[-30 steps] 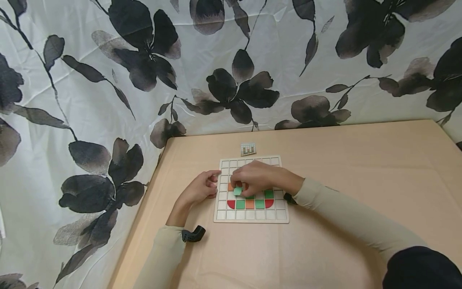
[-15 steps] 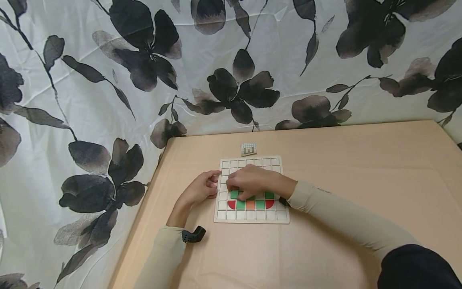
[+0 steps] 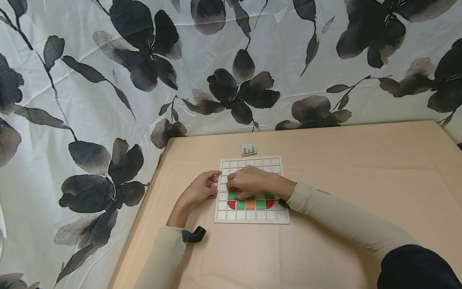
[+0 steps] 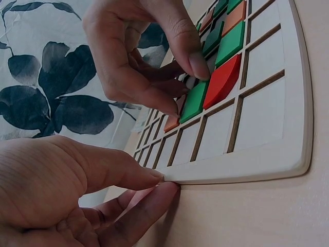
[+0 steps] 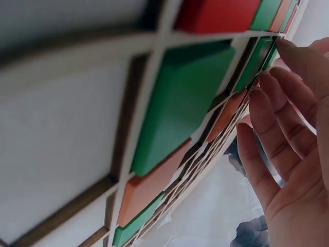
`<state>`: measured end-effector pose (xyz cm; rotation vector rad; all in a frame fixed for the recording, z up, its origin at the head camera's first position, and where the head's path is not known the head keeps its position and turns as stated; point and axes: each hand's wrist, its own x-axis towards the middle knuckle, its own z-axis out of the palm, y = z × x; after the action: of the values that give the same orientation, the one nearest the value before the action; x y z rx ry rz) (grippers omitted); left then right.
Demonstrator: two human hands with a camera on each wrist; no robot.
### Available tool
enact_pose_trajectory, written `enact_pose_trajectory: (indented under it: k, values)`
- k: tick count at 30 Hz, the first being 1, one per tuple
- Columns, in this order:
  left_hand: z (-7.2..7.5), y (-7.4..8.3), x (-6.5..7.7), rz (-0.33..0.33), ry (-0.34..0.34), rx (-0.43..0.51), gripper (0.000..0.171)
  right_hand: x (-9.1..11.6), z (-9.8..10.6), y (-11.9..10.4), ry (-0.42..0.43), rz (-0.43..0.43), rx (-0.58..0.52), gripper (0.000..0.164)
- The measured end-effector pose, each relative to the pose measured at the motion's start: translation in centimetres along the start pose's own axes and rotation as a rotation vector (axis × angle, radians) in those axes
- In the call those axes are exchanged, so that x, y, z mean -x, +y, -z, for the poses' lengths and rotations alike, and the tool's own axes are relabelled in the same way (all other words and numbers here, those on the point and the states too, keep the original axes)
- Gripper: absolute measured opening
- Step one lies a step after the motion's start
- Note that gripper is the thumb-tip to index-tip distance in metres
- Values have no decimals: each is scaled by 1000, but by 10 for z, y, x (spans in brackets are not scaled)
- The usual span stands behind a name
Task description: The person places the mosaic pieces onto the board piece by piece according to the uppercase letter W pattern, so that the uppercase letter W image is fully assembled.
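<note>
On the table lies a pale board [image 3: 251, 216] with a grid of square cells. My left hand [image 3: 198, 188] is at its left edge; in the left wrist view thumb and forefinger pinch the rim. Over the board's middle is my right hand [image 3: 252, 180], its thumb and forefinger on either side of a green square tile [image 4: 194, 103] lying in a cell. Beside that tile are a red round-cornered tile [image 4: 222, 82] and an orange tile [image 4: 172, 121]. More green, orange and red tiles fill nearby cells, partly hidden by the right hand.
A small card with a printed grid [image 3: 248, 149] sits just behind the board. The wooden table [image 3: 353, 168] extends to the right and front. A white floral curtain [image 3: 202, 80] hangs behind and to the left.
The green tile, raised and tilted a second ago, now lies flat in a cell slightly farther left. My right hand has shifted left and down with it; the left hand stays put.
</note>
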<state>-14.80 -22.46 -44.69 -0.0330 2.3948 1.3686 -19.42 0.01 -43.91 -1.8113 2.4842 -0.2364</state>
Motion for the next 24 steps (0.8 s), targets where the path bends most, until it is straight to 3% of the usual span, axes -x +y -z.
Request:
enact_pose_trajectory:
  k: [17, 24]
  values:
    - [-1, 3, 2, 2, -7, 0, 66, 4, -2, 2, -12, -29, -7, 19]
    - [-1, 4, 2, -2, -4, 6, 65, 17, 1, 8, 6, -40, -82, 15]
